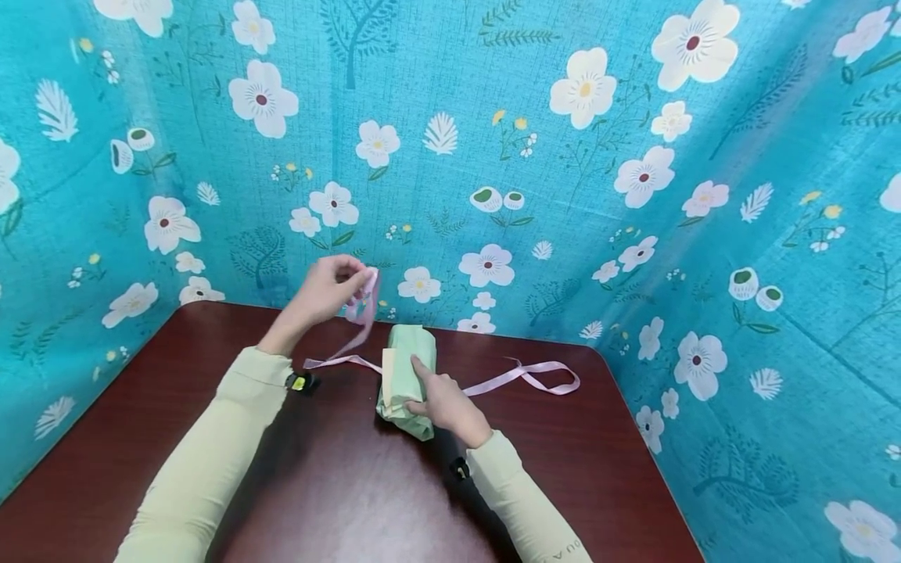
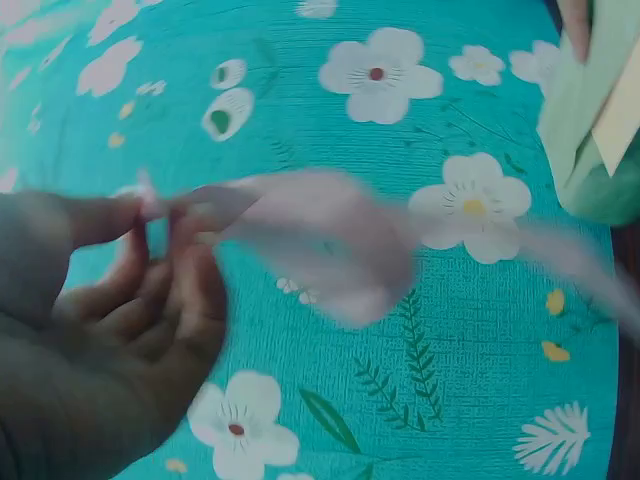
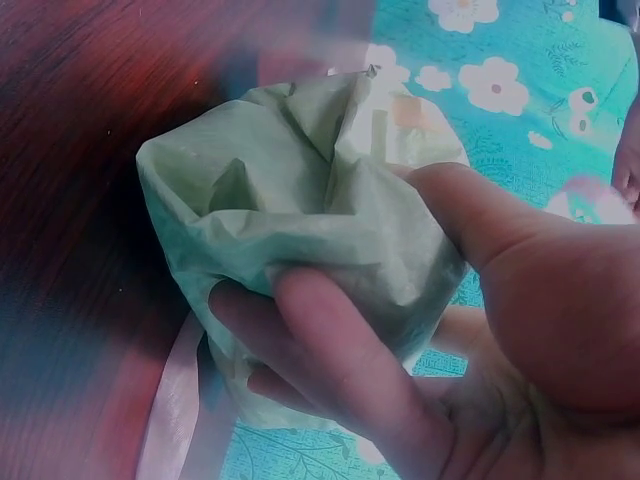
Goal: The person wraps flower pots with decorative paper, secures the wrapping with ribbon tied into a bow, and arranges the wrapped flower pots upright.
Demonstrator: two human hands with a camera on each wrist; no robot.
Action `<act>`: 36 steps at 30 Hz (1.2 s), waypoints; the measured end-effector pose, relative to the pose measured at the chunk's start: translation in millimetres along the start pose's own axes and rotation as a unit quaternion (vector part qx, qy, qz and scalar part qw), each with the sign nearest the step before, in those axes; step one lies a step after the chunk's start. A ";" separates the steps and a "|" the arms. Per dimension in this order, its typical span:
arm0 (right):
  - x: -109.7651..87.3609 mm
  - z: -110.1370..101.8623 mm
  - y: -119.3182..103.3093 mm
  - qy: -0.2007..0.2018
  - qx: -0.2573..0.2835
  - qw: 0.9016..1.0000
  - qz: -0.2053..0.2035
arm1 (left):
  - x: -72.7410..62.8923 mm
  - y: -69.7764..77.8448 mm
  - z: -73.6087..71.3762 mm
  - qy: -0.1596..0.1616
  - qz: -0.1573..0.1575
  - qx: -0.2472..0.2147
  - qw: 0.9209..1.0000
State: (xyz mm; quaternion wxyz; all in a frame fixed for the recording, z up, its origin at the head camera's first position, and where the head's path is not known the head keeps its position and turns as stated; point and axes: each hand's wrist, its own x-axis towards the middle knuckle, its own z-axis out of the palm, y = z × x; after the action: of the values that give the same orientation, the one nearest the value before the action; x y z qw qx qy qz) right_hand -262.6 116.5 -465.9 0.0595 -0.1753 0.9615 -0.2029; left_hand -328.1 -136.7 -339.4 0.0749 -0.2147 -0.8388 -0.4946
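Observation:
A package wrapped in pale green paper [image 1: 407, 374] lies on the dark red table, with a cream strip along its left side. My right hand [image 1: 450, 407] grips the package near its close end; in the right wrist view the fingers [image 3: 330, 340] and thumb curl round the crumpled, folded paper. Raised above the table at the left, my left hand [image 1: 331, 288] pinches a pink ribbon [image 1: 366, 313] between thumb and fingertips. Blurred loops of ribbon [image 2: 330, 240] hang from that pinch in the left wrist view. The ribbon runs down to the table and reaches the package's left side.
More pink ribbon [image 1: 549, 377] lies looped on the table right of the package. The dark red wooden table [image 1: 338, 500] ends at a turquoise floral cloth [image 1: 450, 195] hanging behind and at both sides. Each wrist wears a black strapped device [image 1: 301, 381].

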 end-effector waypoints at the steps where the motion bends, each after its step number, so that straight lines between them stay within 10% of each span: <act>1: 0.0 0.0 0.1 0.001 0.000 1.000 0.001 | 2.7 1.5 4.8 -0.026 -0.005 0.024 0.999; 6: 0.8 0.8 0.6 -0.003 -0.003 1.000 0.005 | 9.0 1.6 20.6 -0.111 -0.030 0.138 0.984; 11: 1.4 2.5 0.1 -0.006 0.000 1.000 0.011 | 9.1 -3.9 26.0 -0.065 -0.020 0.104 0.992; 18: 0.3 2.1 0.1 0.008 -0.012 1.000 0.003 | 16.8 8.2 46.5 -0.026 0.080 0.028 0.996; 28: -0.5 1.6 4.3 0.032 -0.054 0.997 -0.035 | 40.7 57.5 126.4 -0.137 0.177 -0.049 0.973; 36: -2.1 5.5 8.7 0.057 -0.109 0.990 -0.066 | 38.7 52.2 171.8 -0.222 0.189 -0.001 0.957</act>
State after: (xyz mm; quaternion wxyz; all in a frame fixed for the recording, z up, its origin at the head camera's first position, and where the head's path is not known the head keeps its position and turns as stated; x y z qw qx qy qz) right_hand -262.3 122.6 -474.4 -0.0289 -0.2320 0.9661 -0.1097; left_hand -325.3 44.3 -370.5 -0.0211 -0.4734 -0.7780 -0.4125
